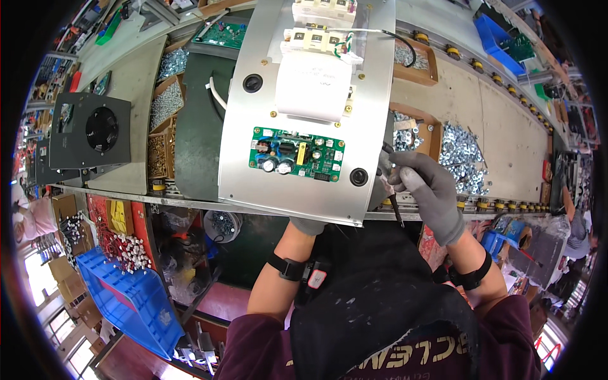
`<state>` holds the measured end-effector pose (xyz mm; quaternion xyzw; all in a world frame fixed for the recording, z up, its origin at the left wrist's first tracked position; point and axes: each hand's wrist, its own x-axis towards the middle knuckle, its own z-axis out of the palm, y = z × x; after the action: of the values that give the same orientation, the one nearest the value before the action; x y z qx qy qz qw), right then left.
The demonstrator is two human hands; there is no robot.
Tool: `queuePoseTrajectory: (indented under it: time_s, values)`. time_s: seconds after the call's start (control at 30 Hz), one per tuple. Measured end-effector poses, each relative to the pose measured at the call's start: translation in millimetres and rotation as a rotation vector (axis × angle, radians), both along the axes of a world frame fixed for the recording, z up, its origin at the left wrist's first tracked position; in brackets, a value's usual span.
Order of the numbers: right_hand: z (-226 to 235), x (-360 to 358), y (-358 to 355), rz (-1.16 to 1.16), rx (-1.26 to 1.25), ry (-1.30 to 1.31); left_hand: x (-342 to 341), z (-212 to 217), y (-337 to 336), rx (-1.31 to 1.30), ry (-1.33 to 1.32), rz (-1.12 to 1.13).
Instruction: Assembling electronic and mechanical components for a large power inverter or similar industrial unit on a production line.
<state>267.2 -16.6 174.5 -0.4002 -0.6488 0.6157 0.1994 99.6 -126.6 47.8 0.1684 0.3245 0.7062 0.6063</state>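
apron (380, 297): dark, closest, 6 o'clock
left hand (308, 225): under plate edge, fingers hidden, can't tell
right hand (427, 190): fingers closed round screwdriver (394, 190), 3 o'clock
metal plate (373, 95): stiff, probably heavyish, circuit board (296, 154) fragile; I'd grab bare edges

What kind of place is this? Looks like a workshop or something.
Most likely an electronics assembly line in a factory: a metal panel carrying a green circuit board lies on the bench, beside trays of screws and nuts. The gloved right hand holds a tool.
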Motion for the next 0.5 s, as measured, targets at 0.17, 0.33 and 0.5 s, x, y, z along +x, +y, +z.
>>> queuePoseTrajectory:
  time_s: [0.17, 0.33, 0.5]
  values:
    - [-11.7, -11.2, 7.0, 0.101, 0.103, -0.038, -10.4, -4.2, 8.3, 0.046, -0.123, 0.053]
    - [-9.5, -29.5, 13.4, 0.259, 0.565, -0.17, -22.5, -16.0, 3.2, -0.075, -0.553, 0.123]
    - [-11.3, -38.4, 14.4, 0.304, 0.574, -0.162, -16.0, -6.1, -16.2, -0.095, -0.506, 0.122]
